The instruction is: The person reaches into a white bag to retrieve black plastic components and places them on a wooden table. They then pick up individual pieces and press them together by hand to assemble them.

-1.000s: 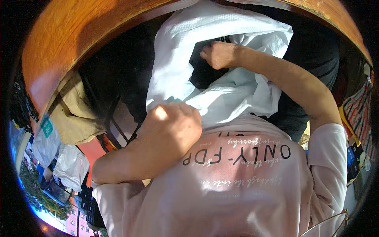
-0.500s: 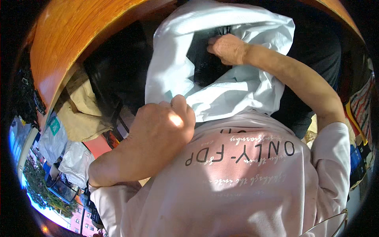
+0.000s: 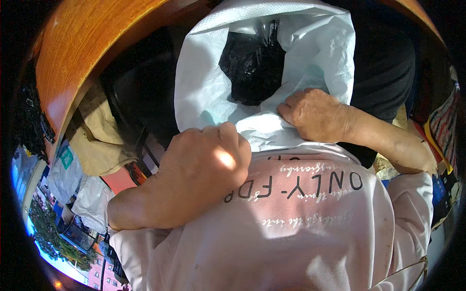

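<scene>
A white woven sack (image 3: 199,72) stands open against my front, its mouth spread wide. Inside it lie shiny black pieces (image 3: 252,68), with thin strips rising at the far side; their exact kind cannot be made out. My left hand (image 3: 206,157) is closed at the near left rim of the sack, and its fingertips are hidden beneath the knuckles. At the near right rim rests my right hand (image 3: 315,116), its fingers curled in and closed on the sack's fabric.
A wooden tabletop (image 3: 73,58) curves round the far left. Tan cloth or paper (image 3: 97,131) and white plastic bags (image 3: 92,201) lie at the left. My dark-clad leg (image 3: 383,72) is right of the sack. A striped bag (image 3: 444,116) sits at the far right.
My right hand has come out of the sack's middle, back toward me, to its near right rim. The mouth has opened rounder, showing more black pieces. My left hand shifted slightly right.
</scene>
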The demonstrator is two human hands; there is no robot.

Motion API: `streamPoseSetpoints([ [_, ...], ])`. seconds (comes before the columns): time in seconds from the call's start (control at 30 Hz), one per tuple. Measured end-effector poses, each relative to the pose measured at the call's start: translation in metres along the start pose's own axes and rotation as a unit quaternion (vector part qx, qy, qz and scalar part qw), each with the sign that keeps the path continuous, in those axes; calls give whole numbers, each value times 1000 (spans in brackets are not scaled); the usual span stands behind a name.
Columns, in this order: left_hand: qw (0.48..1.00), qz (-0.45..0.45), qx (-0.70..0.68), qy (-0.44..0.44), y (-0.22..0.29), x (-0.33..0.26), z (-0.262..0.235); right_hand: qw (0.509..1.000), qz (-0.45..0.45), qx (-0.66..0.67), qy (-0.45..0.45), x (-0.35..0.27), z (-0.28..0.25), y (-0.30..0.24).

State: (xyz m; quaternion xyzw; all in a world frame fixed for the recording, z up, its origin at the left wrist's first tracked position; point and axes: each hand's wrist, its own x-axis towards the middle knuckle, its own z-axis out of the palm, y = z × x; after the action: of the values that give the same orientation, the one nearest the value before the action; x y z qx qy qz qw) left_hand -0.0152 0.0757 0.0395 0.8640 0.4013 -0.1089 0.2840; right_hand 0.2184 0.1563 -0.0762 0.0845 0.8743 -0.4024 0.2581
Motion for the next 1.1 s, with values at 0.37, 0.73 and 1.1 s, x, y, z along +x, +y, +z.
streamPoseSetpoints([
  [0.37,999,33,14,37,6,0,8,995,-10,-18,-98,14,5,18],
  [0.73,999,36,2,25,7,-1,7,993,5,-18,-120,15,6,11],
  [1.1,1000,21,-6,-2,10,-3,4,939,26,-315,-135,119,5,3],
])
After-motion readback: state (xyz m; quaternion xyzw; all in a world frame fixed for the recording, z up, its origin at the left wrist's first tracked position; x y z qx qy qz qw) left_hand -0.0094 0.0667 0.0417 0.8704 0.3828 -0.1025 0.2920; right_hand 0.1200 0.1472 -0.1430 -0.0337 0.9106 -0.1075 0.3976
